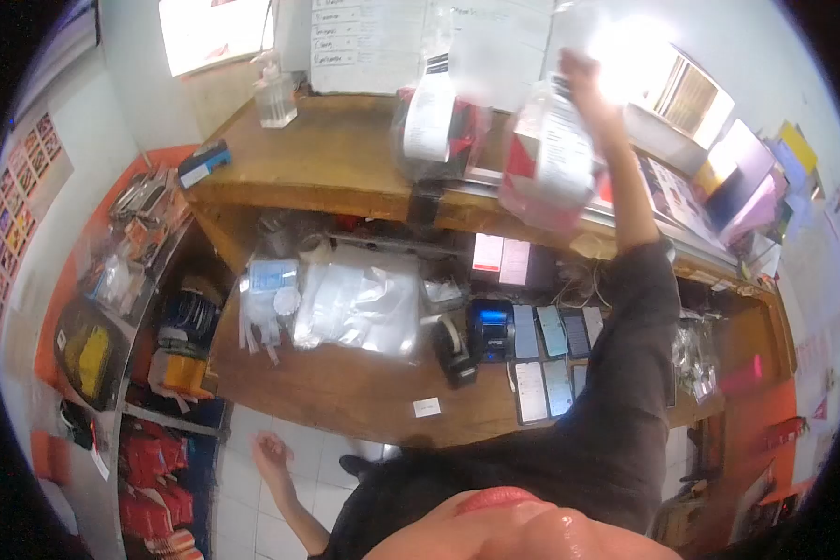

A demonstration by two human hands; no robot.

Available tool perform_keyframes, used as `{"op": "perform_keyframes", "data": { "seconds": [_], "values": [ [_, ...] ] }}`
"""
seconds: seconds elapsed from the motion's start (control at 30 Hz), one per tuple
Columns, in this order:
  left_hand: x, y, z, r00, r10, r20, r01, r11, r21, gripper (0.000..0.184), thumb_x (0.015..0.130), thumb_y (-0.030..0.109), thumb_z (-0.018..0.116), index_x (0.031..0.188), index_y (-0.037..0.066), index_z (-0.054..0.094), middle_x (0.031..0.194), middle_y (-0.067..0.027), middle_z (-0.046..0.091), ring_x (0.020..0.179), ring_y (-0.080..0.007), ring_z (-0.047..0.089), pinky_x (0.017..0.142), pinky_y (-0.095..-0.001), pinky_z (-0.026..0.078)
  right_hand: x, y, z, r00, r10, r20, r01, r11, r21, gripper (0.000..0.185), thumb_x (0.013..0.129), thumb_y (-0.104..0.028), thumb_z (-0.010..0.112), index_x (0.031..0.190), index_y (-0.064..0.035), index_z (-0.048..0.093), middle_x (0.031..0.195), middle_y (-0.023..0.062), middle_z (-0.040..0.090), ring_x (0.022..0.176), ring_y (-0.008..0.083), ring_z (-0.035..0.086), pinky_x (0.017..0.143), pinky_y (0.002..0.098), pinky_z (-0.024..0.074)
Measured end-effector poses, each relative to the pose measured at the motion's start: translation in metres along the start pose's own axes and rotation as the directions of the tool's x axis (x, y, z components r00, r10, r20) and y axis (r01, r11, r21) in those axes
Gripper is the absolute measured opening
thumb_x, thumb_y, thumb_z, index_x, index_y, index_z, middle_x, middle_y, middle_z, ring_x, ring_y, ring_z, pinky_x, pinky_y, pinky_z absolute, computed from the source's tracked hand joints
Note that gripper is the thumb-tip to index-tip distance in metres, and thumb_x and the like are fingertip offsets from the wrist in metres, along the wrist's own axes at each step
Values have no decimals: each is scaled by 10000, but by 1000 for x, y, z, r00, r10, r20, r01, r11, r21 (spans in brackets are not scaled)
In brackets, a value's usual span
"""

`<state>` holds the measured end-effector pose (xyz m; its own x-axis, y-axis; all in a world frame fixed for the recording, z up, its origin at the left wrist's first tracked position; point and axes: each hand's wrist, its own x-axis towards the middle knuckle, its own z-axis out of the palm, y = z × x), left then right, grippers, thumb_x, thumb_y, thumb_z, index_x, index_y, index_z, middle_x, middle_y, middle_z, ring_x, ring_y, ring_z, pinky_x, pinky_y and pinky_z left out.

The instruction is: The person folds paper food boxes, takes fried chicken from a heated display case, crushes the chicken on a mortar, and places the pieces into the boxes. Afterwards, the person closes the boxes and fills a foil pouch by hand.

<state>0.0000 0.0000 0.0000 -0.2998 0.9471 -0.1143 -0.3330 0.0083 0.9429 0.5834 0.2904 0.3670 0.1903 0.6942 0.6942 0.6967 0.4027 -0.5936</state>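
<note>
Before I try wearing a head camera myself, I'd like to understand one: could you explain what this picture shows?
There is no machine here, just a person's two bare hands. The one picture comes from a camera worn on the head, looking forward and down. The right hand is raised by the upper shelf; though blurred, its grip appears closed on the top of a clear bag with a paper slip. A similar package is on the shelf. The left hand is low at the side, with nothing visible in it. On the desk below lie plastic sleeves, a tape dispenser and several phones.
</note>
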Motion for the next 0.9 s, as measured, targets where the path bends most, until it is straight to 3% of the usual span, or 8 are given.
{"op": "perform_keyframes", "data": {
  "seconds": [0.17, 0.27, 0.37, 0.47, 0.53, 0.63, 0.8, 0.9],
  "values": [
    [-49, 15, 1, 1000, 0, -13, 0, 1000, -14, 420, 962, 454, 324, 806, 103, 494, 658, 15, 409, 575, -87, 401, 504, -238, 347, 38, 26, 8, 972, -216, 91, 228, 779, -584, 452, 813, -265, 605, 1140, 32, 513, 1021, 287, 575, 990, 359, 569, 831, 423, 433],
    [-63, 44, -38, 984, 44, -175, -33, 997, 68, 414, 961, 445, 341, 796, 99, 499, 663, 15, 428, 581, -85, 415, 506, -237, 347, -29, -113, 47, 865, -429, -259, 131, 692, -710, 503, 808, -173, 639, 1242, -28, 430, 1067, 198, 532, 1025, 338, 516, 857, 440, 419],
    [-86, 54, -67, 937, 122, -326, -77, 986, 147, 357, 957, 387, 402, 812, 82, 519, 668, 9, 459, 584, -80, 436, 518, -237, 363, -135, -255, 108, 892, -452, 12, 451, 891, 52, 308, 820, -108, 612, 1115, -34, 564, 1041, 140, 598, 990, 221, 553, 872, 336, 405],
    [-124, 64, -95, 917, 191, -351, -112, 966, 233, 289, 950, 308, 448, 844, 54, 539, 649, 9, 468, 564, -76, 452, 506, -229, 376, -250, -364, 159, 616, -693, 374, 549, 719, 427, 104, 769, -144, 699, 762, -52, 652, 641, 55, 618, 566, 162, 567, 551, 257, 442],
    [-162, 79, -122, 958, 148, -245, -88, 967, 239, 248, 945, 254, 461, 887, 39, 569, 624, -3, 494, 519, -90, 476, 497, -242, 408, -309, -445, 177, 359, -933, -36, 795, 285, 536, 177, 709, -148, 748, 674, -58, 599, 535, 54, 513, 487, 225, 521, 490, 293, 422],
    [-237, 99, -178, 943, 101, -316, -1, 953, 302, 228, 951, 208, 436, 914, 24, 565, 637, -14, 515, 562, -92, 491, 546, -239, 423, -378, -546, 196, 251, -886, -389, 612, -166, 773, 278, 686, -257, 686, 669, -33, 524, 527, 57, 497, 468, 207, 527, 508, 311, 465],
    [-349, 110, -279, 580, 204, -789, 14, 965, 260, 230, 950, 217, 434, 931, 29, 565, 689, -21, 500, 640, -106, 483, 607, -252, 412, -448, -664, 207, -257, -923, -287, 392, -371, 842, 472, 760, -75, 568, 1193, -61, 381, 906, 153, 558, 716, 298, 579, 612, 442, 440],
    [-399, 118, -321, 339, 280, -898, -121, 960, 254, 236, 960, 230, 415, 948, 38, 550, 702, -10, 499, 642, -92, 477, 610, -235, 401, -507, -720, 229, -238, -865, -442, 277, -496, 823, 446, 800, -118, 521, 1217, -83, 365, 904, 144, 541, 667, 269, 551, 550, 416, 412]
  ]
}}
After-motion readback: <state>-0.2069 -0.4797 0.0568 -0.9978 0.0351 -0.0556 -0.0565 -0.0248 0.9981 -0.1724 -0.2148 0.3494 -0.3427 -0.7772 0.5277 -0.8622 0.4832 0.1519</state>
